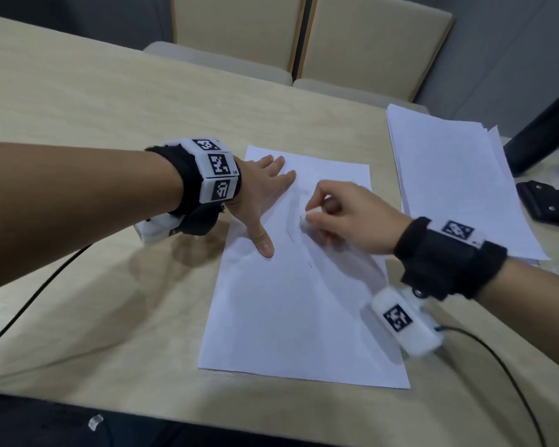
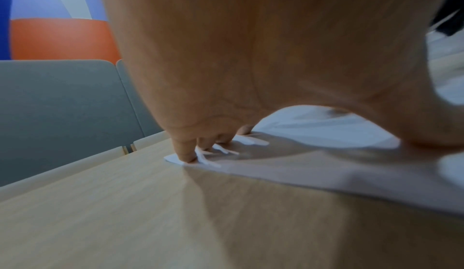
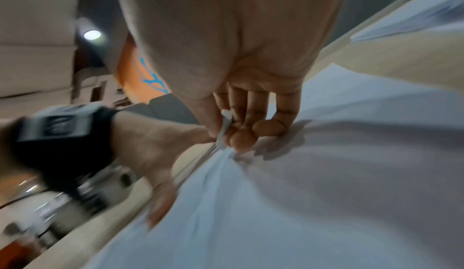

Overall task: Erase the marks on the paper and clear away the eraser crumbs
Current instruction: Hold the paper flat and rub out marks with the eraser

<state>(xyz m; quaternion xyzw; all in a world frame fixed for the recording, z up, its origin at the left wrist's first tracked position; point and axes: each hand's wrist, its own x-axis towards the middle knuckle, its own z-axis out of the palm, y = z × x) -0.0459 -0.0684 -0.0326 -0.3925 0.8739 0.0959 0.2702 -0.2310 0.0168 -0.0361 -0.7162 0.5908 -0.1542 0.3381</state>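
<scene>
A white sheet of paper [image 1: 291, 304] lies on the wooden table [image 1: 94, 101], with faint grey pencil marks [image 1: 291, 217] near its upper middle. My left hand [image 1: 265, 195] lies flat on the sheet's upper left part, fingers spread and straight, pressing it down; the left wrist view shows its fingertips [image 2: 187, 157] on the paper [image 2: 351, 172] corner. My right hand [image 1: 336, 217] pinches a small white eraser [image 1: 309, 216] against the marks. In the right wrist view the eraser [image 3: 224, 128] sits between thumb and curled fingers, touching the paper [image 3: 326, 194]. Crumbs are too small to make out.
A stack of white sheets [image 1: 459, 175] lies at the right of the table. A black object [image 1: 549, 201] sits at the far right edge. Two beige chairs [image 1: 304, 37] stand behind the table. Black cables [image 1: 29, 304] run from both wrist units across the table.
</scene>
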